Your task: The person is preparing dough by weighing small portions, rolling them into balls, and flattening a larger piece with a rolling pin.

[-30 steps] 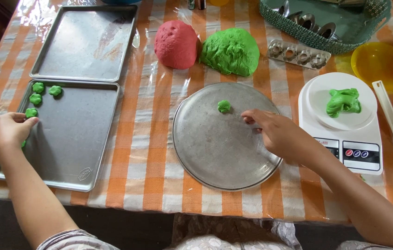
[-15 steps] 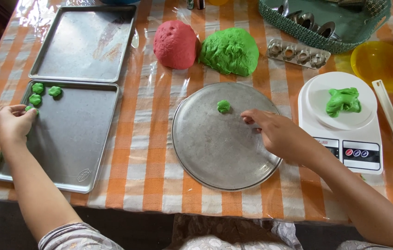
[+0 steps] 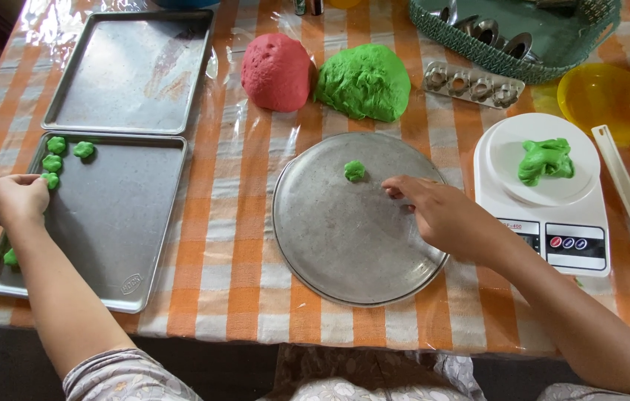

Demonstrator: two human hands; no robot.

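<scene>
The left hand rests at the left edge of the near baking tray, fingers curled in a loose grip; its fingertips touch a small green dough piece just to their right, though whether they pinch it cannot be told. Beyond that piece, further from the hand, three more green pieces sit in the tray's far left corner, and one lone green bit lies beside the forearm, nearer the person. A second, bare tray lies past the first.

The right hand reaches over the round metal plate with its grip half open — fingers stretched leftward, holding nothing. A small green dough ball sits on the plate just left of and slightly beyond the fingertips, not touching them.

To the right of this hand stands a white kitchen scale bearing a green dough lump. Beyond the hand, on the checked counter, sit a large green dough mound and a red dough mound.
</scene>
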